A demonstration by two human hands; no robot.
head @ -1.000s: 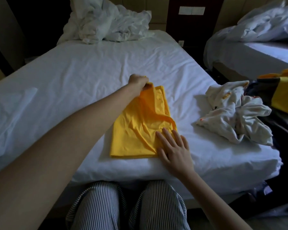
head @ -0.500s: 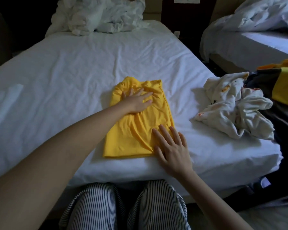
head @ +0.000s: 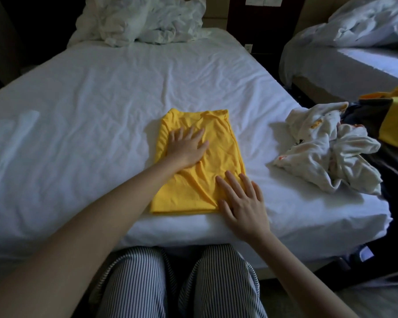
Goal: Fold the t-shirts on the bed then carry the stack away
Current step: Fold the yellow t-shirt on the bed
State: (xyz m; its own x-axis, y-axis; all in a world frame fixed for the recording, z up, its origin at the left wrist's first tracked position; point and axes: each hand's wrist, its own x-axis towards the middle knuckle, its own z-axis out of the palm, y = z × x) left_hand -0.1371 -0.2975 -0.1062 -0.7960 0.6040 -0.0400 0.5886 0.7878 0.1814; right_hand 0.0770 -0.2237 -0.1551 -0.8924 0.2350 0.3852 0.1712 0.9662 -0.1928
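At the bottom edge of the view, a person's knees in striped trousers (head: 133, 283) meet the foot of a bed (head: 90, 106) covered by a creased white sheet. Just beyond the knees, near the bed's front edge, a yellow t-shirt (head: 218, 157) lies folded into a narrow upright rectangle, its surface wrinkled. The right hand (head: 244, 203) lies flat with fingers straight and spread. The fingertips press the near right corner of the shirt, while the palm rests on the sheet beside it. The left arm reaches in from the lower left across the shirt. The left hand (head: 186, 145) lies flat on the far left part of it, fingers straight and slightly apart, gripping nothing. To the right of the yellow shirt and well apart from it, a crumpled white garment (head: 319, 152) with small orange marks sits in a heap near the bed's right edge. Past that, at the frame's right side, lies a pile of dark and yellow clothes (head: 395, 125). At the head of the bed, far from the hands, white bedding (head: 143, 19) is bunched up. A second bed (head: 354, 65) with rumpled white covers stands in the upper right corner.
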